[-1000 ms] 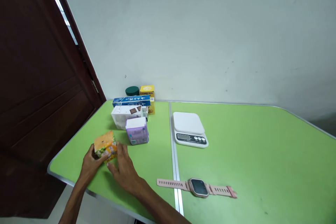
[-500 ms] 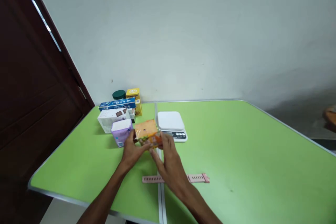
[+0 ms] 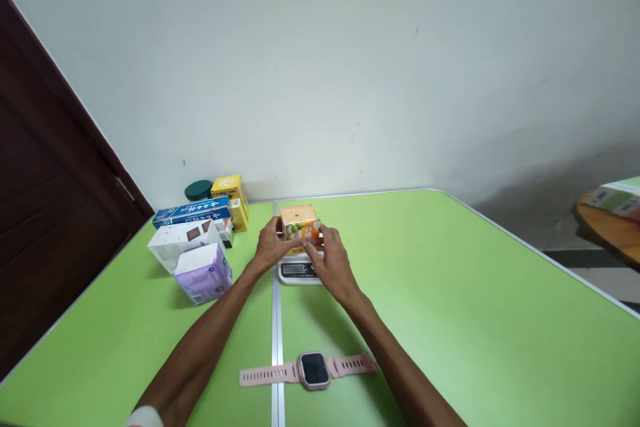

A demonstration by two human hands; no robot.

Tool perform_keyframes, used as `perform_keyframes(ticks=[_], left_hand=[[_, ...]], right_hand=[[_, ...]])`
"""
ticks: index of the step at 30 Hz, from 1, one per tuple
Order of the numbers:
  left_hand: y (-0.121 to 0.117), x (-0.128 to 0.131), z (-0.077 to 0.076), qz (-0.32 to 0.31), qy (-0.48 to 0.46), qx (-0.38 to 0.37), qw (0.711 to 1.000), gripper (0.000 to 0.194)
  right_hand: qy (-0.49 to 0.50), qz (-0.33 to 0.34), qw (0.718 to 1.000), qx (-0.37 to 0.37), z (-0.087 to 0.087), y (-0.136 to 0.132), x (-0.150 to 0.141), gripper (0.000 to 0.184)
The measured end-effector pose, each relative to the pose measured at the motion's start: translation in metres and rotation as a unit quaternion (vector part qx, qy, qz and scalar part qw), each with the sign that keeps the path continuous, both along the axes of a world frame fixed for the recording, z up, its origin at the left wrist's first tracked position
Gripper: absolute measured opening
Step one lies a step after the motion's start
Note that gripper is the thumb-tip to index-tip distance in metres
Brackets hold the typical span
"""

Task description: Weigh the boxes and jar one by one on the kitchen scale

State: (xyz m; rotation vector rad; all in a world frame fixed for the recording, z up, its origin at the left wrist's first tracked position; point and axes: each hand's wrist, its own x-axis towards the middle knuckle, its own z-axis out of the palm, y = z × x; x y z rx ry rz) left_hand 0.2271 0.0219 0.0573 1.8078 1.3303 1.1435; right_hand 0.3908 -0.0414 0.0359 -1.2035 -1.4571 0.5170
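Observation:
An orange printed packet rests on the white kitchen scale in the middle of the green table. Both of my hands hold it: my left hand grips its left side and my right hand grips its right side and front. Most of the scale's platform is hidden under the packet and my fingers; only its display edge shows. A pink smartwatch lies flat on the table near me, between my forearms.
At the left stand a purple packet, a white box, a blue box, a yellow box and a dark green lid. A dark wooden door is at the far left. A round wooden table shows at the right edge.
Both hands have carried the orange packet from the table's near left corner rightwards and onto the scale. The camera view has swung to the right.

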Motion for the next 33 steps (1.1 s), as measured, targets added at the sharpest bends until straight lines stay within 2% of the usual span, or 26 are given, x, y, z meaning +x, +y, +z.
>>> perform_keyframes(ticks=[4, 6, 8, 10, 14, 18, 23, 27, 30, 33], left_hand=[[0.0, -0.005, -0.001, -0.023, 0.005, -0.001, 1.0, 0.056], [-0.004, -0.011, -0.005, -0.03, 0.005, 0.012, 0.999, 0.064], [-0.013, -0.02, -0.014, -0.018, -0.003, 0.02, 1.0, 0.079], [-0.025, -0.032, -0.028, 0.005, -0.019, 0.008, 1.0, 0.088], [-0.051, -0.057, -0.057, 0.036, -0.069, -0.026, 0.997, 0.08], [-0.06, -0.07, -0.065, 0.036, -0.093, -0.044, 0.994, 0.077], [-0.045, -0.059, -0.051, 0.044, -0.072, -0.021, 0.996, 0.087], [-0.024, -0.041, -0.021, 0.034, -0.03, 0.043, 0.998, 0.09], [-0.009, -0.031, 0.005, -0.016, 0.03, 0.038, 0.999, 0.091], [0.0, -0.025, 0.024, -0.081, 0.083, -0.002, 0.993, 0.071]], right_hand=[[0.002, 0.01, 1.0, 0.003, 0.001, -0.002, -0.001, 0.053], [0.006, 0.021, 1.0, -0.007, -0.001, -0.006, 0.009, 0.056], [0.009, 0.007, 1.0, -0.023, -0.009, -0.01, 0.028, 0.06], [-0.004, -0.035, 0.998, -0.045, -0.022, -0.015, 0.053, 0.058], [-0.044, -0.104, 0.99, -0.086, -0.047, -0.021, 0.096, 0.041], [-0.021, -0.116, 0.989, -0.094, -0.051, -0.023, 0.1, 0.04], [0.029, -0.075, 0.995, -0.058, -0.035, -0.019, 0.067, 0.042], [0.019, -0.046, 0.999, 0.002, -0.017, -0.009, 0.04, 0.045], [-0.003, -0.026, 0.999, 0.03, -0.008, 0.004, 0.025, 0.052], [-0.045, -0.009, 0.998, 0.042, -0.008, 0.016, 0.012, 0.054]])
